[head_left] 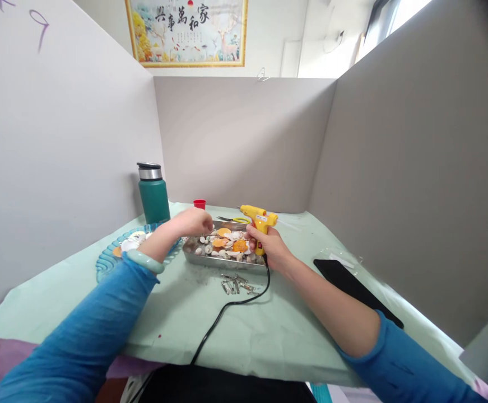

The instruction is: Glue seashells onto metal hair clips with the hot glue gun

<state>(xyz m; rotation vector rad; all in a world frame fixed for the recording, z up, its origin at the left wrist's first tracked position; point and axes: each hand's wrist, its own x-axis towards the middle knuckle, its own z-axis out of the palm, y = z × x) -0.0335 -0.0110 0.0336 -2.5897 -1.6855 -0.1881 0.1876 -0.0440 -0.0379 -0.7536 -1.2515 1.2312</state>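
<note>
A yellow glue gun [261, 219] is grasped by its handle in the right hand [276, 246], fingers wrapped round, nozzle turned toward the left; it is held above the right end of a metal tray [221, 262]. The tray lies near the middle of the bench [302, 330], toward the far edge, and is filled with shells [222, 243]. The left hand [194, 222] is placed over the tray's far left corner, fingers curled downward — whether a piece is pinched cannot be told, the fingertips being partly hidden.

Step in hand, as judged: a shell being picked over or selected, with the gun at the ready. For the next move, a sure fingertip pinch and a nozzle well apart from the left fingers would be called for; slack is needed in the black cord [222, 308], which is led over the near edge.

Small metal clips [236, 284] are scattered just beside the tray's near edge. A blue dish [103, 263] is noted at the left edge — a green flask [155, 196] behind it.
</note>
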